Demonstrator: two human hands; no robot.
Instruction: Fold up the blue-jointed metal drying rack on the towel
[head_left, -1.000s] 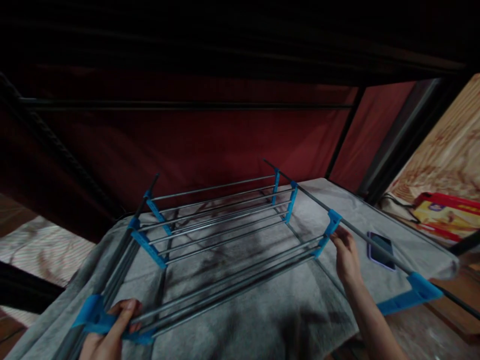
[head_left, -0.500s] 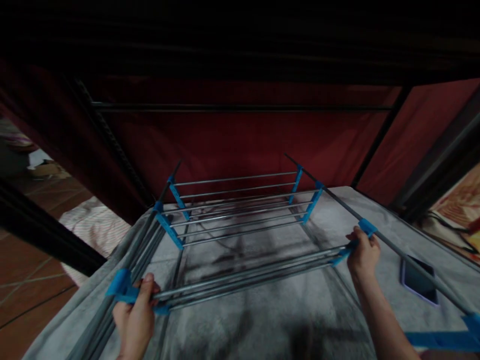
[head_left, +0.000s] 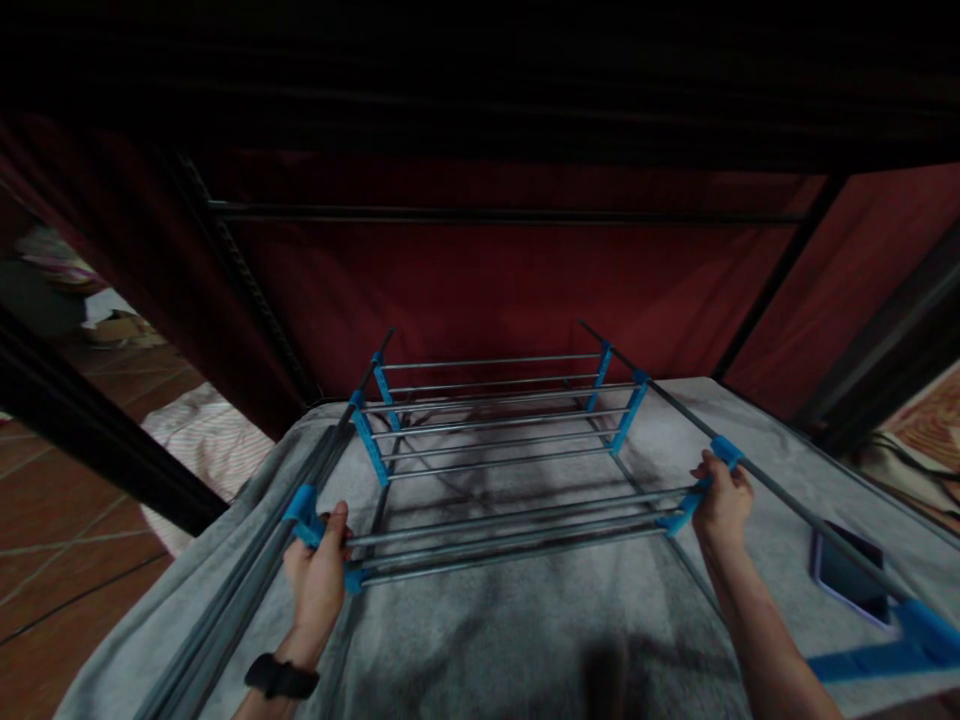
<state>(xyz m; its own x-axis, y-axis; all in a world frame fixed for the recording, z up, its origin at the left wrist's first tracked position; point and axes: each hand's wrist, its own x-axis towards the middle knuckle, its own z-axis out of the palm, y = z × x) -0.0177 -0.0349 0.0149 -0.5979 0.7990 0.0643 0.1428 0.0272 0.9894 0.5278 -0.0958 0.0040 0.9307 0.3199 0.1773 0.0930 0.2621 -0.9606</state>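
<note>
A rack of grey metal tubes with blue plastic brackets lies on a grey blanket [head_left: 525, 640]. My left hand [head_left: 319, 570] is closed around the left end of its nearest shelf section, by a blue bracket [head_left: 304, 510]. At the other end, my right hand [head_left: 724, 505] grips the right blue bracket [head_left: 682, 512], which meets the long side tube [head_left: 780, 497]. Several crossbars run between the two hands. Behind them, two similar sections stand fixed between the side tubes, one with a blue bracket [head_left: 630, 412]. My fingers partly hide both held brackets.
Loose grey tubes [head_left: 232, 600] lie along the left. A phone [head_left: 855, 572] rests on the blanket at right, partly under the side tube. Another blue bracket [head_left: 877, 660] is at lower right. Dark posts and a red curtain [head_left: 480, 285] enclose the space; striped cloth [head_left: 206, 440] lies left.
My left hand has moved away from me and to the right, carrying the shelf section's left end, so it sits more level. My right hand keeps its hold. The view has shifted slightly.
</note>
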